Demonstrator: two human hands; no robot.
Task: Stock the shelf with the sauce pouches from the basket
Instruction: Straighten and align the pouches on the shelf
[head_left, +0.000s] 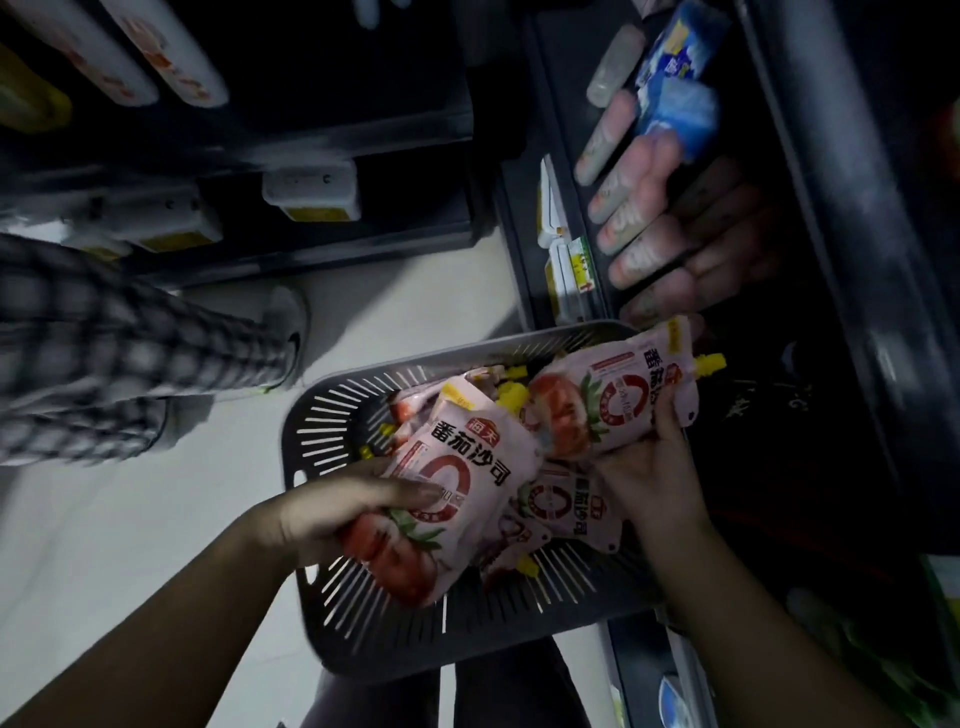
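In the head view, the grey slotted basket (332, 415) sits low in the frame, toward six o'clock, and both hands are in it, each grasping one tomato sauce pouch. The left hand (353, 514), at about seven o'clock, has its thumb across the printed face of the left pouch (447, 493), with the fingers apparently under it. The right hand (654, 483), at about five o'clock, pinches the bottom edge of the right pouch (618, 400), which is lifted toward the shelf with its yellow cap (711, 362) pointing to three o'clock. More loose pouches (561, 509) lie jumbled between the two hands. The dark shelf (561, 78) runs up the right side from one to four o'clock and carries a blurred row of shelved pouches (639, 208). A blue packet (675, 88) sits at its one-o'clock end. These pouches look like glossy film around a soft filling, so they will probably sag, shift their weight and slip under a light pinch. They seem light enough to carry one per hand. The firmest hold is likely across the full body, or at the stiff seam beside the cap, not at a thin corner.
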